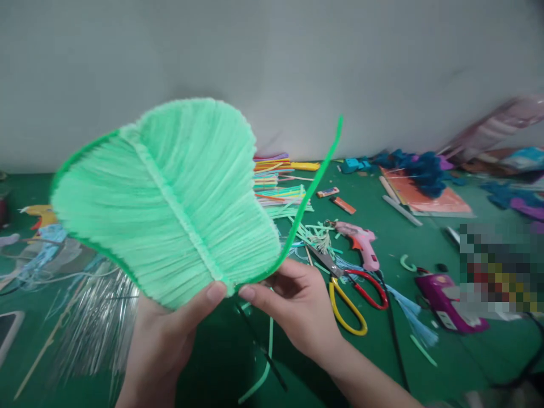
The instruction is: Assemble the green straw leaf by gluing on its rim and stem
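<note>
Green bench (382,351) seen littered with craft scraps. Mint chenille leaf (170,198) held raised above bench, at its base. Left hand (164,340) clenched on leaf base from below. Right hand (297,303) pinched on green edging stem (312,190) beside leaf base. Scissors (351,292), then glue gun (361,243), seen right of leaf.

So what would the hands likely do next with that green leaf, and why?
Probably bend the loose end of the dark green pipe cleaner back against the leaf. It rims only the left edge and base, then springs free, while the left hand and right hand pinch the base.
</note>
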The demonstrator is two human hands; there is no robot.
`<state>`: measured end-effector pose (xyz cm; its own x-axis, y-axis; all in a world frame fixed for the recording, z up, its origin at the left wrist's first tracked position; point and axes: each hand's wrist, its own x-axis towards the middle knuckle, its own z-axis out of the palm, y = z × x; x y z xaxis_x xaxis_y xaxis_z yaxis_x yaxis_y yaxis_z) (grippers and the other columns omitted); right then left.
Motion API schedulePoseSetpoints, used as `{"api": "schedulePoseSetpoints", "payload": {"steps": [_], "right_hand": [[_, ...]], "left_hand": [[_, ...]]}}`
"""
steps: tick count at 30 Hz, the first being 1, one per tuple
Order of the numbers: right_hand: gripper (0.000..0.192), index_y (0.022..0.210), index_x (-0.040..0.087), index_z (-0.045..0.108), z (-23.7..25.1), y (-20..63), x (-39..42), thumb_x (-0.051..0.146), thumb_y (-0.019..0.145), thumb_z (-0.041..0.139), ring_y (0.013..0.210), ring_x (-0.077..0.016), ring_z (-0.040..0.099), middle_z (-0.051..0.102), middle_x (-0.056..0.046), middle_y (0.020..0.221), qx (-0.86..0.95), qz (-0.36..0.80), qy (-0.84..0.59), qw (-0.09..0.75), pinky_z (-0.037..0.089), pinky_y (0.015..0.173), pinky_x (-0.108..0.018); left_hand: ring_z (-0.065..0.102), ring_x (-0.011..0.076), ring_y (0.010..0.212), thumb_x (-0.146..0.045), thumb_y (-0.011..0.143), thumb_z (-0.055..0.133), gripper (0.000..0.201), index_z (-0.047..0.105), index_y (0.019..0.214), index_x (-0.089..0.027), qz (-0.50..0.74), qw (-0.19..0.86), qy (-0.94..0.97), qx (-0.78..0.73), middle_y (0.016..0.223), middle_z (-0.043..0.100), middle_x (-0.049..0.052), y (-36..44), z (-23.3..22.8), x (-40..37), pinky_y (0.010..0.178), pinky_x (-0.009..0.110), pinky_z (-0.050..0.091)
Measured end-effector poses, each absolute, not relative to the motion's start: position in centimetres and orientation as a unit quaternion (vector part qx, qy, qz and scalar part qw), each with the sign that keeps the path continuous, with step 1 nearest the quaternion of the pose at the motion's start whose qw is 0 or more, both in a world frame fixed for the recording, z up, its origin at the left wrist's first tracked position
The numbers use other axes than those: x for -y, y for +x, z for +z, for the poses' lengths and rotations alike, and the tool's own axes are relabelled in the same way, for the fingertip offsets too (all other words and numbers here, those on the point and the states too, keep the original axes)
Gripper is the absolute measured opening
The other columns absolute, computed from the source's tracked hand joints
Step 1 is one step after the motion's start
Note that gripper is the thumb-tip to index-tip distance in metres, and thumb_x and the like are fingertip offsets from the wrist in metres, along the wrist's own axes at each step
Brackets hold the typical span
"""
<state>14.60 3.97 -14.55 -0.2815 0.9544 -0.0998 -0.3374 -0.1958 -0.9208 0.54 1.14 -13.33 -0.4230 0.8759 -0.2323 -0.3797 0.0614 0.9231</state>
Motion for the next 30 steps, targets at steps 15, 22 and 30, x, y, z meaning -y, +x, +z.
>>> {"api": "schedulePoseSetpoints", "payload": {"steps": [15, 22, 30], "right_hand": [[0.010, 0.095, 0.022, 0.069, -16.4, 14.0, -3.9, 0.032, 0.093, 0.067, 0.085, -0.0183, 0.066, 0.070, -0.005, 0.089, 0.568, 0.488, -0.352, 0.560, 0.055, 0.081, -0.033], [0.007, 0.088, 0.023, 0.065, -15.9, 14.5, -4.6, 0.026, 0.094, 0.065, 0.079, -0.0162, 0.063, 0.067, -0.001, 0.081, 0.625, 0.382, -0.337, 0.592, 0.053, 0.076, -0.031], [0.035, 0.110, 0.032, 0.056, -15.4, 15.1, -6.2, 0.021, 0.084, 0.077, 0.098, -0.0200, 0.060, 0.057, -0.003, 0.104, 0.666, 0.175, -0.290, 0.664, 0.054, 0.086, -0.038]], "left_hand": [[0.071, 0.0296, 0.109, -0.024, 0.067, 0.085, 0.059, 0.067, 0.124, -0.022, 0.628, 0.602, 0.171, -0.462, 0.109, 0.078, 0.006, 1.7, -13.8, -2.0, 0.096, 0.039, 0.059], [0.075, 0.0218, 0.096, -0.016, 0.069, 0.084, 0.043, 0.072, 0.110, -0.022, 0.652, 0.640, 0.097, -0.395, 0.093, 0.079, 0.001, 2.4, -14.0, -2.3, 0.083, 0.028, 0.062], [0.072, 0.0108, 0.062, -0.004, 0.081, 0.067, 0.012, 0.071, 0.078, -0.016, 0.602, 0.711, -0.082, -0.353, 0.072, 0.076, 0.001, 2.7, -14.0, -2.7, 0.062, 0.019, 0.061]]}}
